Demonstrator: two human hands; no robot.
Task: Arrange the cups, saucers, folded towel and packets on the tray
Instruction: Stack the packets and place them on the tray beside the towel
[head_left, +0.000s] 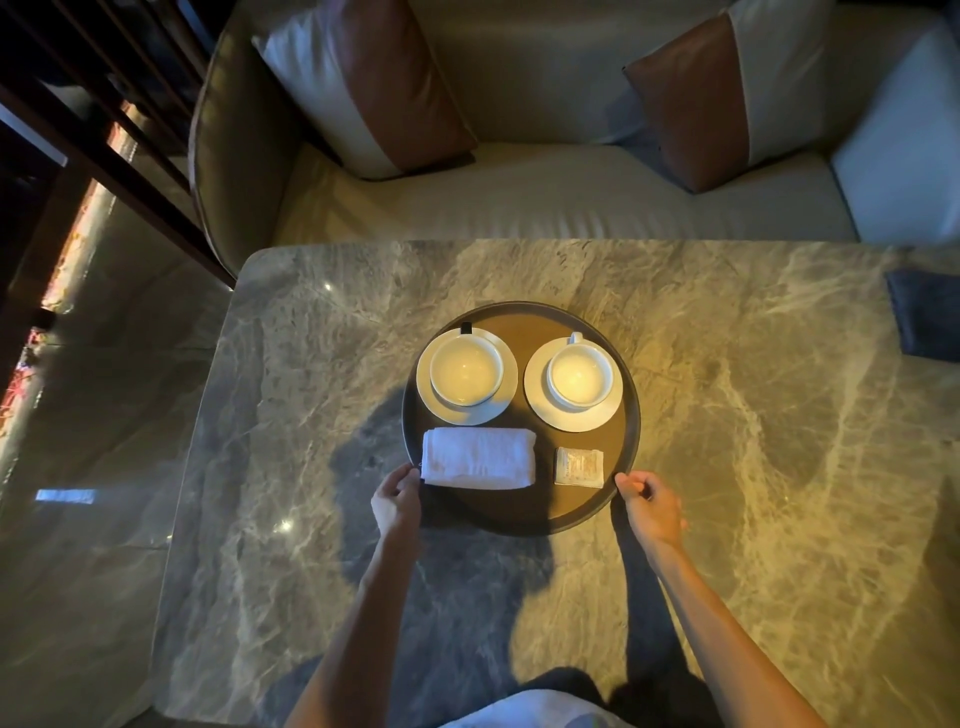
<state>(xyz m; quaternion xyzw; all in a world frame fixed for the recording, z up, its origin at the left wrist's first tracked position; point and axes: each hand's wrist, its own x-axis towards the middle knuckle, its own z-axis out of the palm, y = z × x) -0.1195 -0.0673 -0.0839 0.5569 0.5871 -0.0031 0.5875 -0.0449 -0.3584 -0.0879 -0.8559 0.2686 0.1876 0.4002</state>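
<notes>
Tray arrangement: judged complete, final positioning only.
On the tray (519, 506), left cup (466, 370) on left saucer (501, 408) sits at 10 o'clock, right cup (573, 375) on right saucer (537, 410) at 2, folded towel (478, 458) at 8, packets (578, 467) at 5. Left hand (397, 501) and right hand (652, 504) grip the rim at 8 and 4. Dark cloth (924, 317) at the table (753, 441) edge, 3 o'clock, obstructs nothing.

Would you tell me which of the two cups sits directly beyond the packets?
The right cup, its white handle showing at the far side, lies beyond the packets; the left cup lies beyond the folded towel.
</notes>
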